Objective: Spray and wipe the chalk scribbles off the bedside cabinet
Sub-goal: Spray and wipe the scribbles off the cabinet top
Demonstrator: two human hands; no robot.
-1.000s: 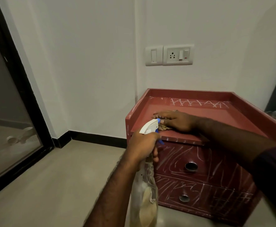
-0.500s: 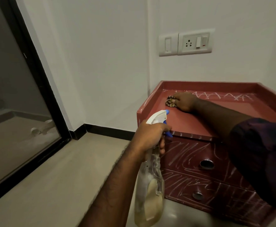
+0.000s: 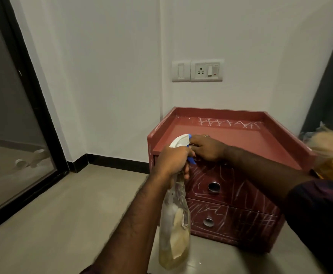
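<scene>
Below a wall socket (image 3: 206, 71), the spray bottle (image 3: 174, 220) gripped by the left hand (image 3: 171, 161) hides the fingers of the right hand (image 3: 208, 148) on the cabinet (image 3: 230, 139), so its grip I cannot tell.

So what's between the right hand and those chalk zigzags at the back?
Nothing: in the head view only bare red cabinet top separates the right hand from the chalk zigzags.
</scene>
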